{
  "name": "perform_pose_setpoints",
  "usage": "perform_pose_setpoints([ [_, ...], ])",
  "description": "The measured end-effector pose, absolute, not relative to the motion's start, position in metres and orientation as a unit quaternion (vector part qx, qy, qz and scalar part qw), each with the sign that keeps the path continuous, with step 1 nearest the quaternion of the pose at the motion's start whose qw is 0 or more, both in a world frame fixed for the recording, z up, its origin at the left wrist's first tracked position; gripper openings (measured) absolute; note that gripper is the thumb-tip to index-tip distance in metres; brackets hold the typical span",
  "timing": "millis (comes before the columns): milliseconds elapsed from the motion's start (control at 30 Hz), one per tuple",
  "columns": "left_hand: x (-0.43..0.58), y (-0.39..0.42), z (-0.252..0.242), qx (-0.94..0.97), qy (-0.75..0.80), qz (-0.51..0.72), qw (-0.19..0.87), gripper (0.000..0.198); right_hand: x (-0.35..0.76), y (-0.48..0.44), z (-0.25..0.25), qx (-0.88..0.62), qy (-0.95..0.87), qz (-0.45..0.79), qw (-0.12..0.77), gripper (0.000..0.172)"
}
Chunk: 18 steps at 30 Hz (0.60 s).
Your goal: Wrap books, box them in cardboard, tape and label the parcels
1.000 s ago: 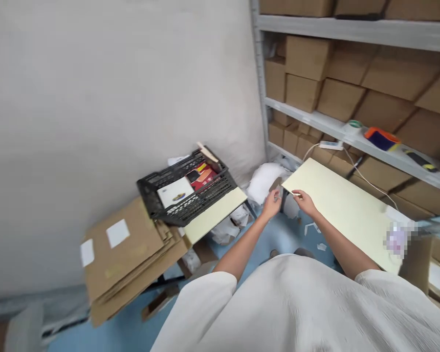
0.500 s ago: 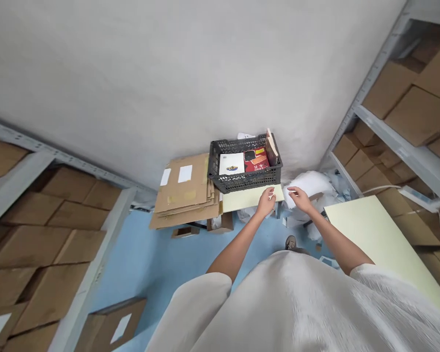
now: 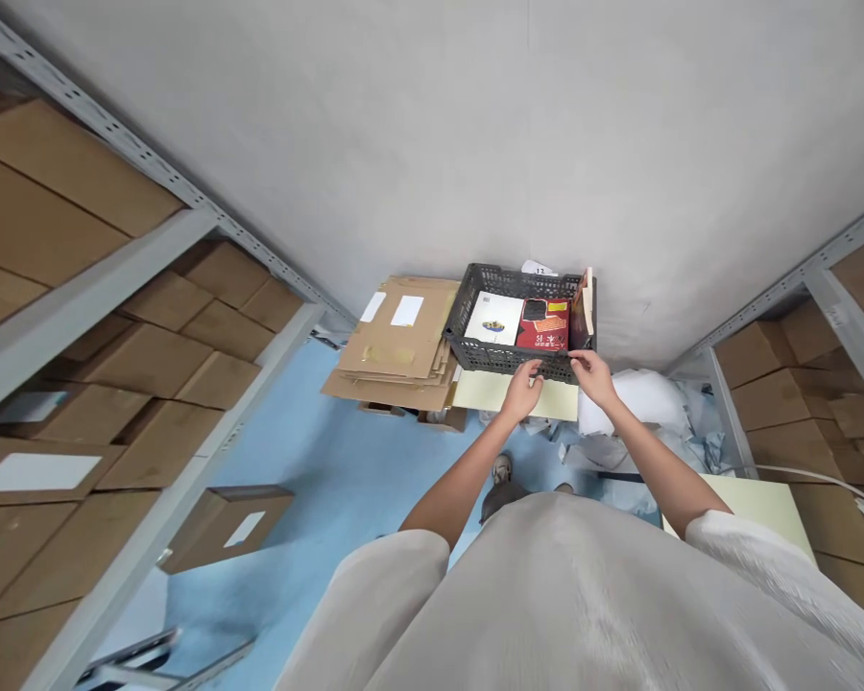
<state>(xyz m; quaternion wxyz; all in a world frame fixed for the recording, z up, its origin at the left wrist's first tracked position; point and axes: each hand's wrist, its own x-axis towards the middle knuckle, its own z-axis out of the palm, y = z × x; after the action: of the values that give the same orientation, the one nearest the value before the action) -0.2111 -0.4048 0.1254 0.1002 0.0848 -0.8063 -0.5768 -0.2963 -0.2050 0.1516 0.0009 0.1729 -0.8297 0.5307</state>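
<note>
A black plastic crate [image 3: 491, 358] stands on a pale yellow board against the wall. Inside it lie a white book [image 3: 494, 318] and a red book [image 3: 543, 323], while another book [image 3: 583, 305] leans upright at the right end. My left hand [image 3: 522, 392] is at the crate's front side, fingertips close to its wall, with thumb and fingers a little apart; whether it touches is hard to see. Farther right, my right hand [image 3: 593, 376] has its fingertips and thumb on the crate's front rim near the corner.
Flattened cardboard [image 3: 403, 355] is stacked left of the crate. White plastic bags [image 3: 644, 403] lie below it on the right. Shelves of cardboard boxes [image 3: 173, 350] flank both sides. A box [image 3: 223, 526] sits on the blue floor, and a pale tabletop [image 3: 756, 509] is beside me.
Both hands have moved forward to the front of the crate, the right one reaching its rim. My view has turned left and I stand closer. The books lie as before.
</note>
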Motion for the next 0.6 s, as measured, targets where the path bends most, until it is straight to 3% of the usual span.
perform_pose_setpoints([
  [167,-0.242,-0.427,0.127,0.049,-0.81,-0.577,0.095,0.037,-0.322,-0.224,0.159,0.124,-0.877,0.447,0.122,0.028],
  [267,-0.266,-0.439,0.13,0.017,-0.81,-0.581,0.074,0.037,-0.335,-0.232,0.161,0.044,-0.905,0.385,0.177,0.036],
  [367,-0.295,-0.449,0.135,-0.012,-0.808,-0.586,0.049,0.034,-0.346,-0.24,0.165,-0.023,-0.919,0.354,0.17,0.037],
  [600,-0.344,-0.462,0.139,-0.07,-0.804,-0.59,-0.016,0.034,-0.35,-0.264,0.181,-0.072,-0.953,0.278,0.101,0.015],
])
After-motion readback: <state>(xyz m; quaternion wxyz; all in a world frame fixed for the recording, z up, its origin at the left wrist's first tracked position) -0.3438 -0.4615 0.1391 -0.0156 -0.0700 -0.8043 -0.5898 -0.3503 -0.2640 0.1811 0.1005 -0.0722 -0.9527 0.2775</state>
